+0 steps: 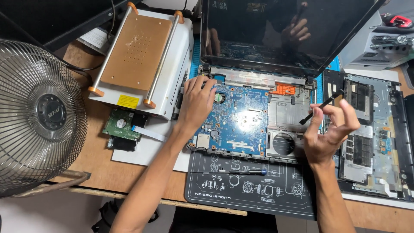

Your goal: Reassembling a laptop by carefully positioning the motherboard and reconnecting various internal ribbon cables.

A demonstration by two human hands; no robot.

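An opened laptop lies on a dark work mat (241, 190), its blue motherboard (241, 121) bared inside the grey base (286, 112) and its dark screen (276, 30) tilted up behind. My left hand (196, 101) rests palm down on the board's upper left corner, fingers spread near the hinge. My right hand (332, 129) hovers over the base's right edge and pinches a thin black pry tool (321, 107) that points down-left.
A removed laptop cover (373, 129) lies to the right. A white heating plate machine (142, 56) stands at the back left, a bare hard drive (121, 127) in front of it, a metal fan (36, 114) at far left. A screwdriver (233, 171) lies on the mat.
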